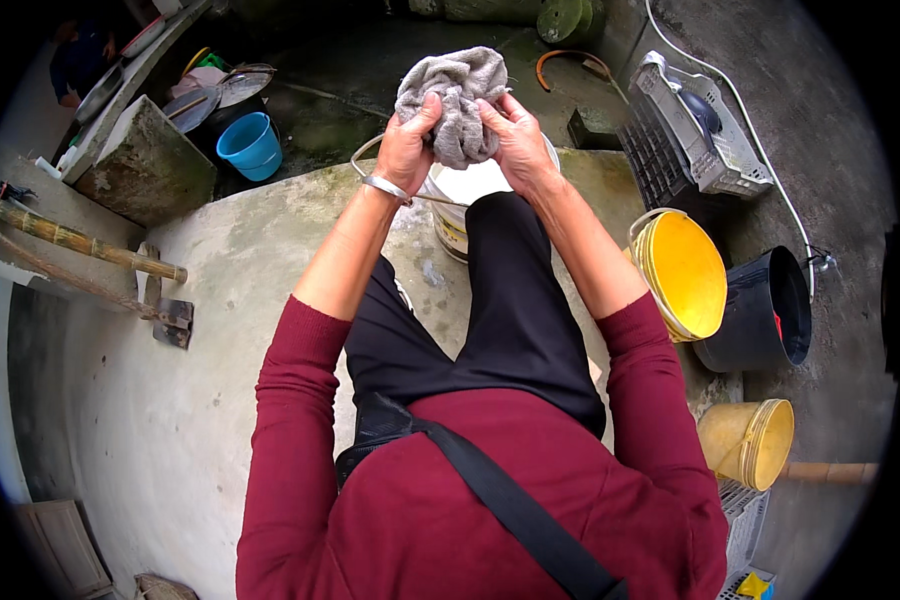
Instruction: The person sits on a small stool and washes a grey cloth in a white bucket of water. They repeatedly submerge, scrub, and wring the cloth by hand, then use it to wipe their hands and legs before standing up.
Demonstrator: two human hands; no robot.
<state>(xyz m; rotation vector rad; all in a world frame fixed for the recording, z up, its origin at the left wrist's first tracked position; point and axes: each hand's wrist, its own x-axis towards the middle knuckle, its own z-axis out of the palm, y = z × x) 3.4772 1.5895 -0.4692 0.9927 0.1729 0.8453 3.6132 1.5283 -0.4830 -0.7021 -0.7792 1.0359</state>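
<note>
- The left hand (407, 148) is holding a bunched grey cloth (454, 95) from its left side, its fingers closing on the folds and the thumb pressing the near face.
- The right hand (520, 146) is gripping the same cloth from the right, its thumb lying on the near face too.
- The cloth is hanging crumpled between both hands, at the far end of the outstretched arms, above a white bucket (453, 238).
- That bucket is standing on the pale concrete floor (220, 400), just beyond the dark trousers (518, 300); its handle is curving out to the left, near a silver bracelet (384, 186) that is circling the left wrist.
- Farther left, a blue bucket (251, 150) is standing beside a low concrete block (150, 165).
- On the right, a yellow bucket (688, 272) is leaning open beside a black bucket (745, 325), while a second yellow bucket (725, 440) is resting nearer.
- Far right, a grey crate (735, 172) is sitting on a black crate (655, 160), with a white hose (760, 150) running past.
</note>
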